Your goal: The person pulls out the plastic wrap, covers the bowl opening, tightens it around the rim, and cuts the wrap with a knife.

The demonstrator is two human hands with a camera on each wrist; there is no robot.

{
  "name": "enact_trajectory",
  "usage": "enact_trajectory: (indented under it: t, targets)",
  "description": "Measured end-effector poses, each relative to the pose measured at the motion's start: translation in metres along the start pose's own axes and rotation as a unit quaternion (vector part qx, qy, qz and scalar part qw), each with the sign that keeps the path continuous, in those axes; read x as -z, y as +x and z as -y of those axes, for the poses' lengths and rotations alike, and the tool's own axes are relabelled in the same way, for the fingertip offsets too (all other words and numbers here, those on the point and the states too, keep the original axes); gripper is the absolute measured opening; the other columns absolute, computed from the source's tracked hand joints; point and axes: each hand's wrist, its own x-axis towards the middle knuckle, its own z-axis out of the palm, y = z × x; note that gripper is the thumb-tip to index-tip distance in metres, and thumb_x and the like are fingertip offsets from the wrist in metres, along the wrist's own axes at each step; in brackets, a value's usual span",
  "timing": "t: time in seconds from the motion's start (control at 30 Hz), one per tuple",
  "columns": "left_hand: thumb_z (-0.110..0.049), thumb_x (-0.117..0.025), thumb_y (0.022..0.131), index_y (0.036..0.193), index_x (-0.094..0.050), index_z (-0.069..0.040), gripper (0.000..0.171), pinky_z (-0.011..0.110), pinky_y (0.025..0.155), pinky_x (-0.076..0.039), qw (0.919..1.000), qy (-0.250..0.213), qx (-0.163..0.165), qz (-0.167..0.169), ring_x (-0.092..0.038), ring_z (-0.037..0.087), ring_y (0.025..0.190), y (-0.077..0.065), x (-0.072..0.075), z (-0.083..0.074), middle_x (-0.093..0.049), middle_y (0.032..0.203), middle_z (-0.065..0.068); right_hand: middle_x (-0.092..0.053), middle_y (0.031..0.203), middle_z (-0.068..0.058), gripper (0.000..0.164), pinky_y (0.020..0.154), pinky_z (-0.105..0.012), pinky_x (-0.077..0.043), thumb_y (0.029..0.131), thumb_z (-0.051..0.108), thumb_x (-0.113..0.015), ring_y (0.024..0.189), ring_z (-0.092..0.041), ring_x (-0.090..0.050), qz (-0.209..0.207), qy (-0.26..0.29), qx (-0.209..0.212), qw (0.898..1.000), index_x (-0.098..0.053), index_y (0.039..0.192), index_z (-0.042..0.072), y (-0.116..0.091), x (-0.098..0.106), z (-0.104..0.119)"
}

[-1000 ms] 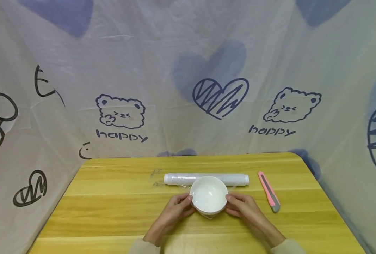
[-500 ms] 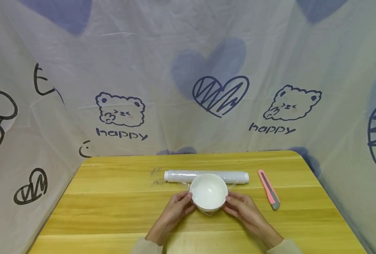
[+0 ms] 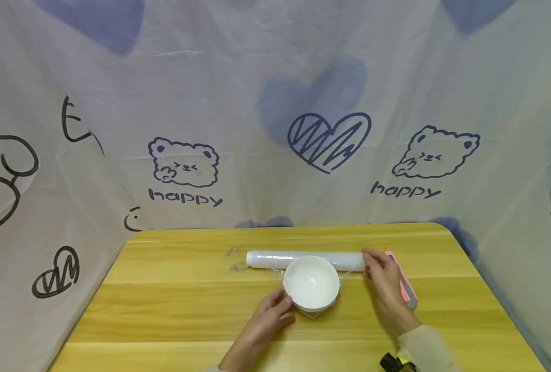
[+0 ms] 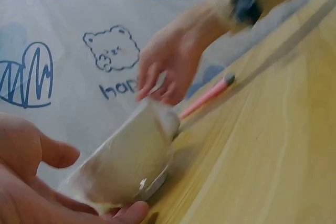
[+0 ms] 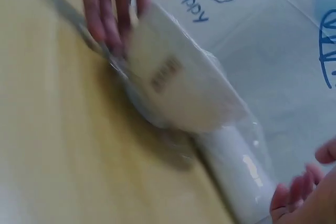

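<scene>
A white bowl with clear cling film clinging about its sides stands upright on the table. My left hand touches its near left side with relaxed fingers; in the left wrist view the thumb is held apart from the bowl. Just behind the bowl lies a roll of cling film, partly covered by the bowl. At the roll's right end is my right hand, its fingers loosely bent; the right wrist view shows a gap between thumb and fingers. Printed marks show on the bowl there.
A pink and grey utility knife lies right beside my right hand, partly hidden by it. The wooden table ends at a hanging cloth with printed bears and hearts. Film edges stick out on both sides of the bowl.
My right hand has let go of the bowl's right side and moved right and away to the roll's end. The left hand stays at the bowl, shifted slightly toward its near side.
</scene>
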Motion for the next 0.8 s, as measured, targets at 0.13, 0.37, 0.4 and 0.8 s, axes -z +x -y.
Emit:
enact_trajectory:
  t: [0.13,0.37,0.4,0.8]
  targets:
    - [-0.006,-0.051,0.106,0.156,-0.017,0.013,0.064,0.05,0.101,-0.052,0.9994,-0.002,-0.001,-0.034,-0.054,0.026,0.118,-0.007,-0.016,0.003,-0.047,0.14,0.026,-0.066,0.128,-0.024,0.03,0.086,-0.026,-0.056,0.106,0.01,-0.056,0.11,-0.028,-0.065,0.049,-0.113,0.092,0.988,-0.067,0.128,-0.006,0.025,-0.012,0.011]
    - [0.002,-0.05,0.099,0.156,-0.008,0.015,0.071,0.054,0.102,-0.05,0.9976,-0.015,-0.014,-0.066,-0.051,0.038,0.124,-0.014,-0.039,0.008,-0.038,0.137,0.03,-0.072,0.117,-0.017,0.021,0.099,-0.051,-0.052,0.104,0.003,-0.056,0.113,-0.035,-0.064,0.14,-0.232,0.164,0.948,-0.073,0.116,-0.002,0.055,-0.033,0.006]
    - [0.003,-0.048,0.099,0.155,-0.005,0.015,0.072,0.056,0.104,-0.048,0.9975,-0.024,-0.013,-0.064,-0.047,0.041,0.128,-0.014,-0.041,0.008,-0.035,0.139,0.032,-0.072,0.117,-0.017,0.022,0.099,-0.052,-0.052,0.104,0.003,-0.056,0.113,-0.035,-0.064,0.156,-0.246,0.164,0.942,-0.073,0.116,-0.001,0.057,-0.032,0.005]
    - [0.01,-0.046,0.082,0.156,0.002,0.014,0.088,0.035,0.101,-0.039,0.9904,-0.061,-0.046,-0.115,-0.029,0.042,0.138,-0.012,-0.053,0.01,-0.006,0.162,0.038,-0.072,0.118,-0.017,0.022,0.099,-0.051,-0.052,0.099,-0.003,-0.061,0.114,-0.034,-0.064,0.211,-0.296,0.126,0.923,-0.076,0.114,-0.001,0.056,-0.025,0.004]
